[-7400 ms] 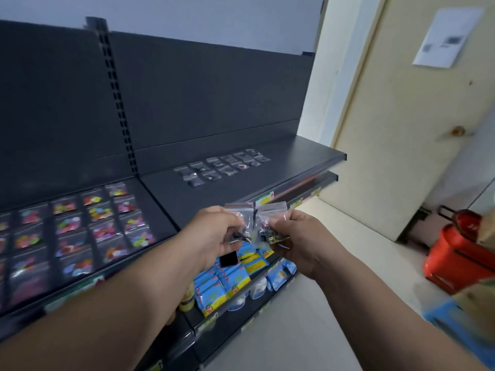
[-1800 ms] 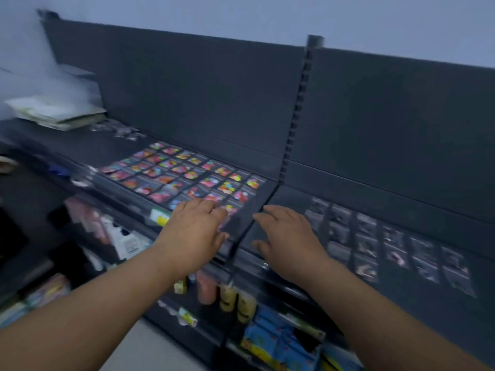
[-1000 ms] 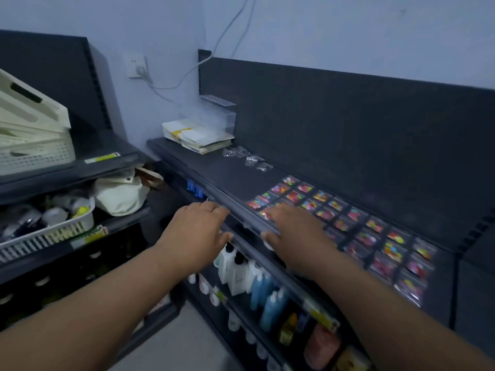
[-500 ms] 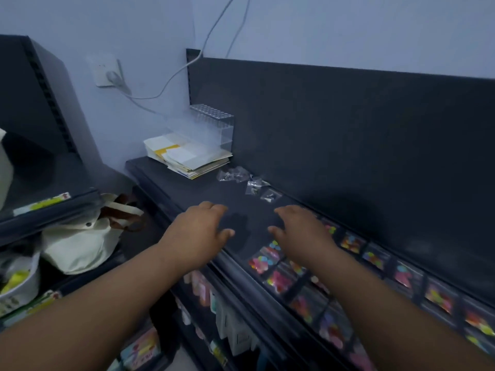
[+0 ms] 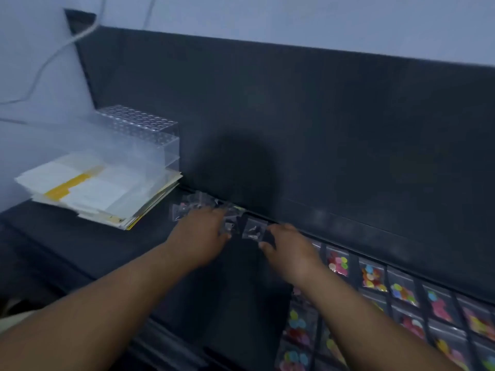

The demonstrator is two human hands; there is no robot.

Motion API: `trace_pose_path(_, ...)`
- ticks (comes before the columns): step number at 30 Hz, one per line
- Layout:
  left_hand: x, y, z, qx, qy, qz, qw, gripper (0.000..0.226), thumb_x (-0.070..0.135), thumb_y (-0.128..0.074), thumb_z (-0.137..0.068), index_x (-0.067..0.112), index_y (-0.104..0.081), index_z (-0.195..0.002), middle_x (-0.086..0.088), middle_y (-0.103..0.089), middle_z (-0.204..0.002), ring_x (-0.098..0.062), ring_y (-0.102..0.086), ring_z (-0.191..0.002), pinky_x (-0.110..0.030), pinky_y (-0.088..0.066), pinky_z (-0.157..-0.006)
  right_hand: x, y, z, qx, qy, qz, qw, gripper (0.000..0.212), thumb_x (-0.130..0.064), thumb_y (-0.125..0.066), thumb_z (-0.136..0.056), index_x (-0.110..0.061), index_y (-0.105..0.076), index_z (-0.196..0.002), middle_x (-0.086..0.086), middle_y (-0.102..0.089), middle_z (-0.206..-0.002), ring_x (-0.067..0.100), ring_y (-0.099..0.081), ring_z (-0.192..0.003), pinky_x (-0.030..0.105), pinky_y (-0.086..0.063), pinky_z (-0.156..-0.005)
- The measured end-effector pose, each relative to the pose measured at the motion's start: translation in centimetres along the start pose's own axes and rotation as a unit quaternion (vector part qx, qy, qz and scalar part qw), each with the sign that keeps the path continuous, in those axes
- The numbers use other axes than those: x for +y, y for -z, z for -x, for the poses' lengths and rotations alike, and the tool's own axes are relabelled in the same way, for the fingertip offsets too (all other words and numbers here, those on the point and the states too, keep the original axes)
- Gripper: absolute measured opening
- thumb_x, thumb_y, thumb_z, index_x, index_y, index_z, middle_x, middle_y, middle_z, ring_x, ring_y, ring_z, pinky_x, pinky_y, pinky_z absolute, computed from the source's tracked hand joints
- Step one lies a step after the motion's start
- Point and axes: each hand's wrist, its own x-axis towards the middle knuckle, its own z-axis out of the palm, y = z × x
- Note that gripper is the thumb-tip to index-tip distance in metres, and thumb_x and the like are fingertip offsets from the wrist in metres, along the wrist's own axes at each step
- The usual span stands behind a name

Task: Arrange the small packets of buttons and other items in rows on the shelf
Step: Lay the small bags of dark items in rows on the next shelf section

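A loose pile of small clear packets (image 5: 191, 206) lies at the back of the dark shelf (image 5: 107, 250), against the back panel. One separate clear packet (image 5: 253, 229) with dark bits inside lies just right of the pile. My left hand (image 5: 199, 232) reaches over the pile with its fingers stretched onto the packets. My right hand (image 5: 290, 250) hovers beside the separate packet, fingers relaxed, thumb near its lower corner. Rows of packets with colourful buttons (image 5: 372, 277) fill the shelf to the right. The picture is blurred by motion.
A stack of papers and envelopes (image 5: 96, 191) lies at the shelf's left end, with a clear plastic holder (image 5: 139, 135) behind it. A white cable (image 5: 53, 54) hangs on the wall. The shelf's front edge (image 5: 166, 341) runs below my arms.
I have turned left from the right shelf section to its left end. Both hands, holding no packets now, moved forward to the loose clear packets at the back.
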Motion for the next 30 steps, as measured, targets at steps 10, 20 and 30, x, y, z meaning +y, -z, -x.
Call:
trace_pose_path(10,-3.8,-5.2,-10.0,-0.054,-0.112,-0.055,0.991,0.057,0.027,-0.045,-0.093,0.020,-0.027,-0.146,-0.003,-0.024,-0.157,-0.023,-0.020,-0.144,-0.036,-0.015,-0.116,-0.1,-4.1,-6.2,0.031,-0.095,-0.013,0.995,0.031,-0.032,-0.047,-0.094,-0.016,-0.055,-0.119,0.005,-0.050,-0.123,0.026,-0.044,-0.117,0.030,-0.040,-0.096)
trace_pose_path(20,-4.1,-7.0,-12.0,-0.048,-0.164,-0.001,0.985,0.050,0.019,-0.042,-0.092,0.020,-0.038,-0.142,-0.002,-0.050,-0.129,-0.023,-0.042,-0.120,-0.035,-0.030,-0.103,-0.6,-5.2,-8.9,0.025,-0.111,-0.018,0.993,0.053,-0.033,-0.050,-0.094,-0.020,-0.034,-0.143,0.007,-0.040,-0.137,0.027,-0.038,-0.126,0.034,-0.037,-0.104)
trace_pose_path(30,-3.9,-6.0,-10.1,-0.046,-0.100,0.111,0.988,0.007,0.013,-0.055,-0.088,0.014,-0.062,-0.088,-0.003,-0.060,-0.095,-0.021,-0.059,-0.084,-0.031,-0.047,-0.072,-1.0,-4.4,-8.0,0.013,-0.177,-0.117,0.977,0.024,-0.025,-0.064,-0.082,-0.022,-0.044,-0.069,0.000,-0.054,-0.081,0.019,-0.052,-0.080,0.025,-0.035,-0.064)
